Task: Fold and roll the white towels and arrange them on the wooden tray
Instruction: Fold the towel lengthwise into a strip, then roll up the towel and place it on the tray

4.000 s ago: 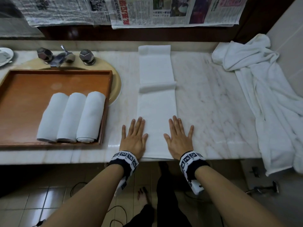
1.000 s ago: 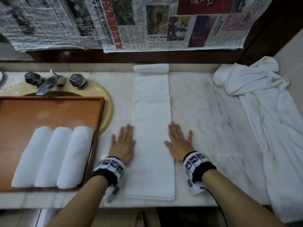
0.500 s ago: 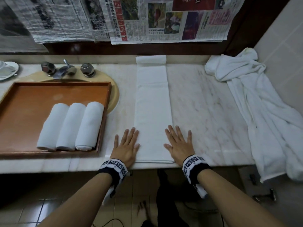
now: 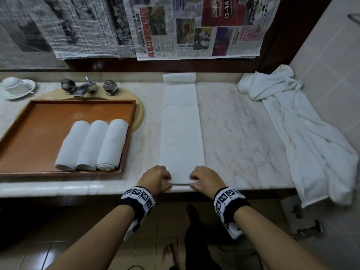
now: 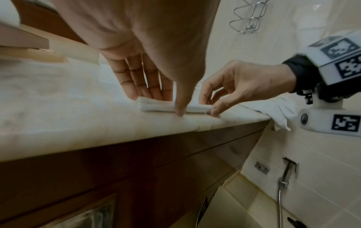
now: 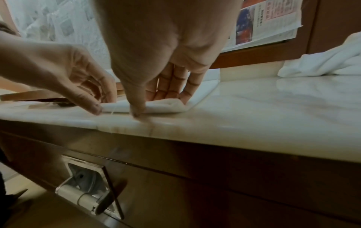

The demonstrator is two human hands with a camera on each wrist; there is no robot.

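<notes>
A long folded white towel (image 4: 182, 133) lies as a narrow strip across the marble counter, from the back wall to the front edge. My left hand (image 4: 157, 179) and right hand (image 4: 204, 179) sit at its near end, one on each corner. In the left wrist view my left hand (image 5: 166, 104) has its fingers on top of the towel's end (image 5: 154, 107) and its thumb at the front. The right hand (image 6: 156, 104) pinches the towel's end (image 6: 168, 106) the same way. Three rolled towels (image 4: 91, 145) lie side by side in the wooden tray (image 4: 39, 121).
The tray rests over a sink with a chrome faucet (image 4: 85, 88). A heap of loose white towels (image 4: 292, 123) drapes over the counter's right end by the tiled wall. A cup and saucer (image 4: 15, 86) stand at the far left. Newspapers (image 4: 175, 26) hang on the back wall.
Both hands lay flat beside the towel half a second ago. They have drawn back to its near end and curled onto the edge.
</notes>
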